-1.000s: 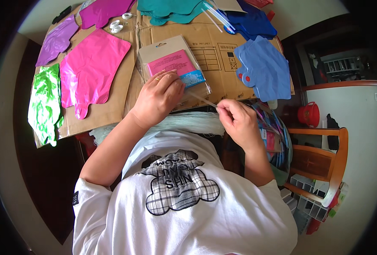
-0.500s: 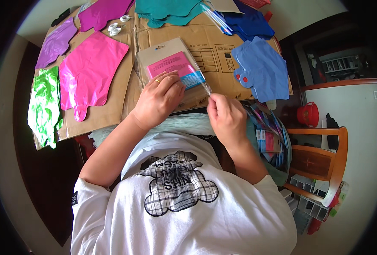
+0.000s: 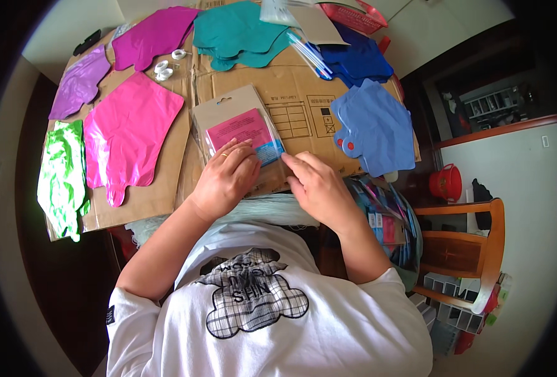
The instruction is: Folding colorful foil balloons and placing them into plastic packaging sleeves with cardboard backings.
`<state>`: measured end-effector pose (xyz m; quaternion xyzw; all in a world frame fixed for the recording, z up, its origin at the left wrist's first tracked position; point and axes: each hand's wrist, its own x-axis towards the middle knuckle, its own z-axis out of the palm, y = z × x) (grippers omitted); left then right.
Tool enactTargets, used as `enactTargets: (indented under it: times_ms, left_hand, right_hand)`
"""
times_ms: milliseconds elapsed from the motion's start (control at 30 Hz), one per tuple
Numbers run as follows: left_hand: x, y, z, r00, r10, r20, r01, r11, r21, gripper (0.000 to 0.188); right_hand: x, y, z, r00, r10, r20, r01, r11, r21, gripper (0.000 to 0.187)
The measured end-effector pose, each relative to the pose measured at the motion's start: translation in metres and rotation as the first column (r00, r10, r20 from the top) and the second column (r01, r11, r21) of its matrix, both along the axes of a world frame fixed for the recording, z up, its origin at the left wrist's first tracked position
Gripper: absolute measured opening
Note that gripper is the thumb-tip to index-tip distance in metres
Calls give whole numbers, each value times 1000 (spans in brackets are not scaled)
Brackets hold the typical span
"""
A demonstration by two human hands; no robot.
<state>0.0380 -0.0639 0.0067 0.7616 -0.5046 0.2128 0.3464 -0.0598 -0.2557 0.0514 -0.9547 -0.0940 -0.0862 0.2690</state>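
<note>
In front of me a clear plastic bag (image 3: 204,117) lies on the cardboard. Inside it are a beige backing card (image 3: 244,99) and a pink sheet (image 3: 237,127) with a blue lower part (image 3: 268,152). My left hand (image 3: 227,178) rests on the bag's near part, fingers curled on the film; its fingertips are partly hidden. At the bag's right edge is my right hand (image 3: 316,186), index finger stretched onto the film and thumb apart from it. A thin clear stick shows faintly along that right edge, its near end hidden by the fingers.
Flat foil balloons lie around: pink (image 3: 131,138), green (image 3: 63,176), purple (image 3: 80,85), magenta (image 3: 149,38), teal (image 3: 241,31), dark blue (image 3: 360,60) and light blue (image 3: 379,129). White tape rolls (image 3: 163,70) and several sticks (image 3: 310,55) lie behind. Filled packets (image 3: 388,220) stand right.
My right hand has let go of the thin stick and moved left to the bag's edge, its fingers opening. The stick now lies along that edge. My view has shifted, so the table appears lower.
</note>
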Motion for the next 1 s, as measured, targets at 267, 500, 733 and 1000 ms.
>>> enactTargets:
  times_ms: [267, 500, 733, 1000]
  left_hand:
    - [0, -1, 0, 1000, 5, -4, -5, 1000, -15, 18]
    - [3, 0, 0, 1000, -10, -12, 10, 1000, -19, 18]
    - [1, -3, 3, 999, -28, -36, 26, 999, -43, 19]
    - [1, -3, 6, 999, -33, -22, 32, 997, -73, 21]
  right_hand:
    - [17, -9, -5, 979, 102, 178, -72, 983, -170, 43]
    - [36, -11, -23, 960, 120, 252, -40, 952, -303, 40]
    - [31, -15, -18, 953, 122, 278, -58, 972, -228, 38]
    - [25, 9, -27, 952, -251, 172, 217, 957, 194, 33]
